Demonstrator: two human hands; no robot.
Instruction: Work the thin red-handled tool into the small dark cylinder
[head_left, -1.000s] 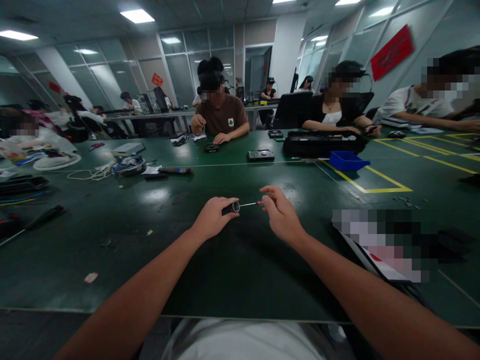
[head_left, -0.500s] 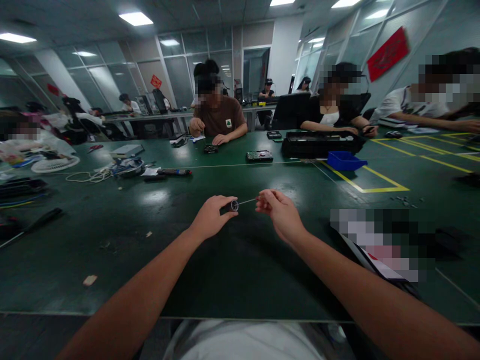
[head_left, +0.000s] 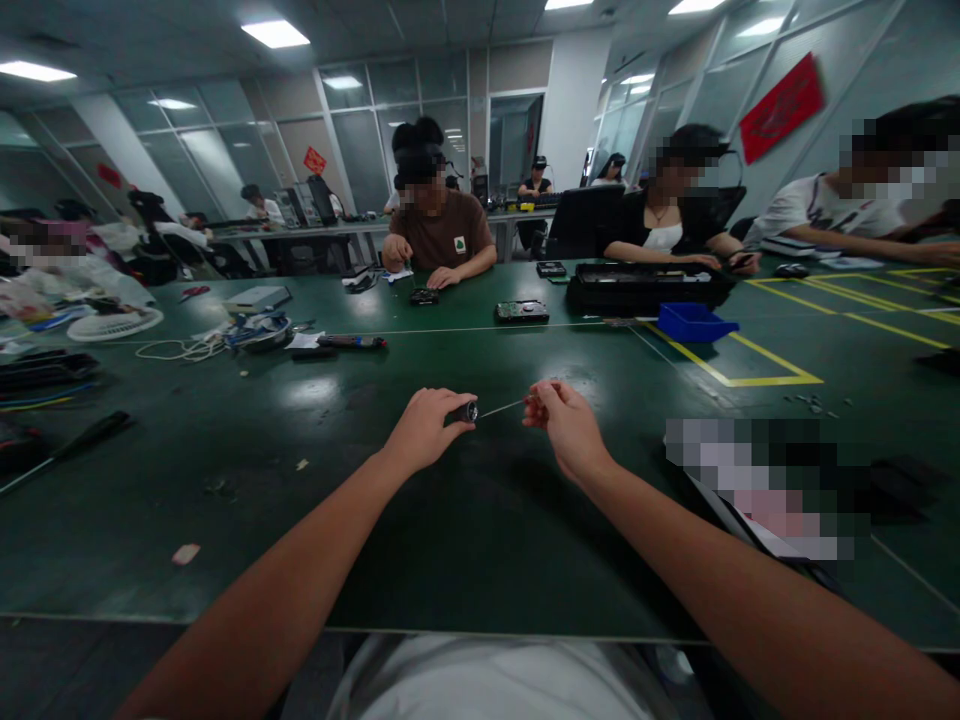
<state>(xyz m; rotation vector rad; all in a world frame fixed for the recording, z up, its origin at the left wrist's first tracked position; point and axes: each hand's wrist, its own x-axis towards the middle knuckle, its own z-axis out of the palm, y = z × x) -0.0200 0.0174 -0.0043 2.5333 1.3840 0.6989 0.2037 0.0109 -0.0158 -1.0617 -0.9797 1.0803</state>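
Note:
My left hand (head_left: 426,430) is closed around a short black cylinder (head_left: 469,411), whose round, shiny-rimmed end faces right. Between the fingertips of my right hand (head_left: 564,424) is a thin metal rod (head_left: 501,408), slanting down to the left. Its free tip is just beside the cylinder's end, with a small gap showing. The fingers hide the rod's other end. Both hands are above the green table (head_left: 480,540), near its middle.
A black pen-shaped tool (head_left: 352,342) and bundled cables (head_left: 259,332) lie front left. Farther back are a hard drive (head_left: 522,312), a blue bin (head_left: 694,323) and a long black case (head_left: 649,288). A blurred-out flat item (head_left: 750,490) lies right. Several people sit around.
My right hand has moved slightly right with the metal rod. The rod's tip has come away from the cylinder's round end. My left hand stays nearly in place.

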